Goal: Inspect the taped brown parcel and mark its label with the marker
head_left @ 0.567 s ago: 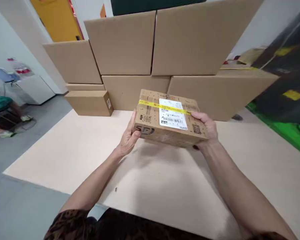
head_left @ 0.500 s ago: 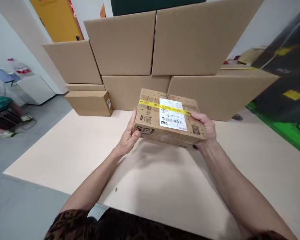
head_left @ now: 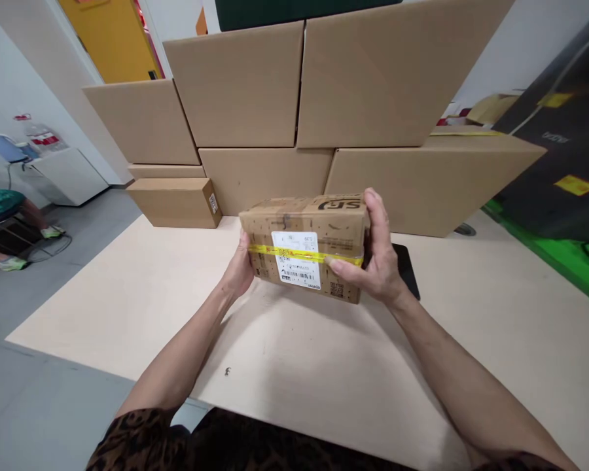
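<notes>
- In the head view, a taped cardboard parcel (head_left: 299, 222) is held up over the pale table (head_left: 127, 288), tilted so that its labelled face is towards the camera.
- The left hand (head_left: 239, 266) grasps the parcel's left end, the thumb on the near side.
- The right hand (head_left: 379, 265) grips the right end, its thumb across the labelled face by the yellow tape (head_left: 304, 254) and a finger over the top corner.
- The tape runs across the white label (head_left: 298, 276); dark printing shows on the top side.
- A dark flat object (head_left: 408, 268) lies on the table just beside the right wrist, partly hidden by it.
- Behind the parcel stand large stacked cartons (head_left: 230, 88), with a small brown box (head_left: 169, 204) in front of them at the left.
- At the far left, a person's legs (head_left: 32, 221) show near a white cabinet (head_left: 71, 175) bearing a bottle (head_left: 44, 139).
</notes>
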`<action>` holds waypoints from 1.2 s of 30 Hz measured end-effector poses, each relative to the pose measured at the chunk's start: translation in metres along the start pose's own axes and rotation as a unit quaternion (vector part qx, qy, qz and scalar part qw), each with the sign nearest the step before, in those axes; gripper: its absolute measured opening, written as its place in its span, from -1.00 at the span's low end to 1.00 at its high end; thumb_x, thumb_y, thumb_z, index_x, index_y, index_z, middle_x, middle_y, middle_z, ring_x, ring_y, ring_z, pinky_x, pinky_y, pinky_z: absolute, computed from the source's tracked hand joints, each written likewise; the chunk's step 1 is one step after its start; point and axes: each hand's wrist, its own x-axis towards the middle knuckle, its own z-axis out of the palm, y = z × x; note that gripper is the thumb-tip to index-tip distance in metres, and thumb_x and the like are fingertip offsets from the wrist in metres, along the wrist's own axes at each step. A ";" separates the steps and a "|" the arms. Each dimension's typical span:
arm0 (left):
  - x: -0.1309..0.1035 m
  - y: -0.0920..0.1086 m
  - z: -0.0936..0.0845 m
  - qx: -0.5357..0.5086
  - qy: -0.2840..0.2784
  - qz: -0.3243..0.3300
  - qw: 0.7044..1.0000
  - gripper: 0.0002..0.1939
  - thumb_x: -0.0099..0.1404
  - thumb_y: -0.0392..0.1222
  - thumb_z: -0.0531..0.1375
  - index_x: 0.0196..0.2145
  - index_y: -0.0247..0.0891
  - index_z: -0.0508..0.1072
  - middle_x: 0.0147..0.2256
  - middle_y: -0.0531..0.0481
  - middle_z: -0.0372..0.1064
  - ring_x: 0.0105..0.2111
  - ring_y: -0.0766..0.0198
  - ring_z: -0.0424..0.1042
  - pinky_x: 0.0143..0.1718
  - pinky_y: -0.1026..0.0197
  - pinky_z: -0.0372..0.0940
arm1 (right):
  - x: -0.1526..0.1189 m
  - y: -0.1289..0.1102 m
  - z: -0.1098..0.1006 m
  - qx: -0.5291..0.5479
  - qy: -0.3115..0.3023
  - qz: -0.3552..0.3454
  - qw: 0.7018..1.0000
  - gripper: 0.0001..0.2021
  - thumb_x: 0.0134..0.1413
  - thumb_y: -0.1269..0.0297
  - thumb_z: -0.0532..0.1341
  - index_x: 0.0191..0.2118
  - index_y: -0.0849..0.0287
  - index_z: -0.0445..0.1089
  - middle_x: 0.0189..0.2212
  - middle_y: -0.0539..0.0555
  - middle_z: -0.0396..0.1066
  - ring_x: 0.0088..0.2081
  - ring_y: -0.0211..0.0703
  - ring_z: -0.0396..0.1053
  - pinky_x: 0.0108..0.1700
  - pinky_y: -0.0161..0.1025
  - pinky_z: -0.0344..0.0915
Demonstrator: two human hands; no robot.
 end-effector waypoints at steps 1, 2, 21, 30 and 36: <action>0.001 0.002 -0.002 -0.014 0.008 -0.002 1.000 -0.22 0.20 0.55 0.36 0.13 -0.07 0.61 0.27 -0.07 0.56 0.52 -0.17 0.19 0.53 -0.24 0.13 | 0.001 -0.004 0.001 0.004 -0.007 -0.021 1.000 0.11 0.15 -0.17 0.37 0.64 -0.14 -0.24 0.65 0.17 -0.19 0.61 0.49 -0.15 0.48 0.55 0.08; 0.002 0.004 -0.004 -0.025 0.014 0.000 1.000 -0.22 0.19 0.54 0.37 0.12 -0.08 0.61 0.27 -0.07 0.56 0.52 -0.16 0.19 0.53 -0.23 0.14 | 0.002 -0.008 0.001 0.011 -0.013 -0.042 0.999 0.11 0.14 -0.15 0.37 0.64 -0.15 -0.24 0.65 0.16 -0.23 0.62 0.51 -0.20 0.49 0.58 0.02; -0.006 0.022 0.000 0.045 0.007 0.094 0.995 -0.17 0.16 0.12 0.48 0.35 -0.06 0.44 0.45 -0.07 0.32 0.57 -0.14 0.05 0.57 -0.11 0.06 | -0.009 0.001 0.012 0.182 -0.078 0.078 0.977 0.36 0.08 -0.19 0.47 0.61 -0.25 -0.63 0.68 0.14 -0.43 0.61 0.37 -0.04 0.45 0.38 0.27; -0.003 0.027 -0.013 0.123 -0.011 0.078 0.989 -0.01 0.18 0.19 0.52 0.47 0.16 0.26 0.60 -0.02 -0.02 0.60 -0.17 -0.08 0.59 -0.17 -0.10 | -0.007 0.011 0.005 0.118 -0.111 0.097 0.982 0.42 -0.01 -0.17 0.53 0.64 -0.02 -0.53 0.44 0.36 0.17 0.35 0.37 0.38 0.31 0.36 0.43; -0.002 0.032 -0.018 0.281 0.065 0.149 0.946 -0.12 0.23 0.43 0.41 0.36 -0.03 0.44 0.45 -0.25 0.26 0.52 -0.23 0.11 0.57 -0.28 -0.17 | -0.008 -0.021 0.024 -0.044 -0.022 -0.126 0.991 0.16 0.06 -0.07 0.38 0.62 0.13 -0.21 0.40 0.40 0.19 0.41 0.51 0.23 0.45 0.55 0.12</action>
